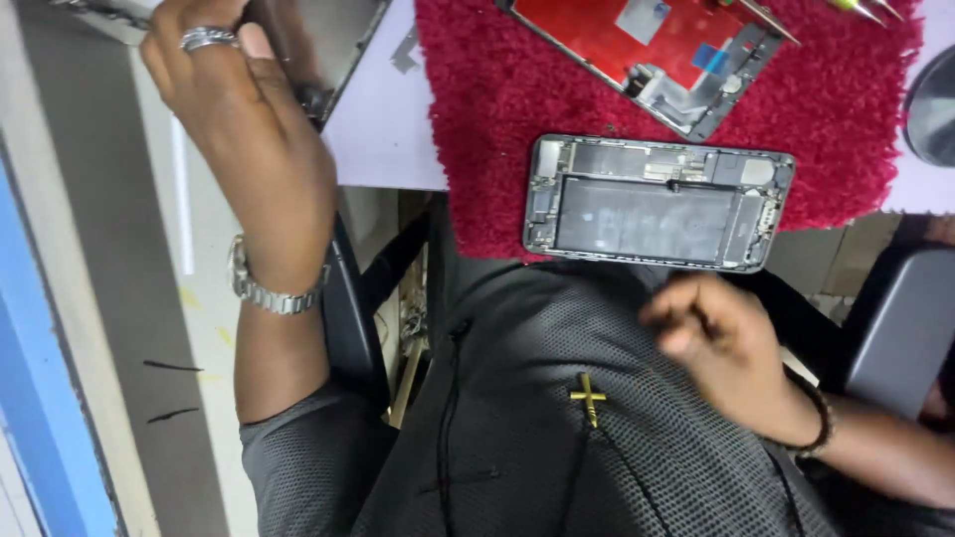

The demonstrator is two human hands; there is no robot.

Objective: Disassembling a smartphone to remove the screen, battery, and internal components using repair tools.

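An opened phone body (657, 204), its battery and boards exposed, lies on a red shaggy mat (846, 119) near the table's front edge. My right hand (721, 338) hovers blurred just below the phone, fingers curled, with nothing visible in it. My left hand (244, 119), wearing a ring and a metal watch, is raised at the upper left against a dark flat panel (338, 40). Its fingertips are hidden, so I cannot tell whether it grips anything.
A detached screen assembly with a red back (647, 50) lies at the mat's far side, with tool tips (771, 18) beside it. A dark round object (935, 104) sits at the right edge. The white tabletop (383, 129) shows left of the mat. A grey chair arm (895, 328) stands at the right.
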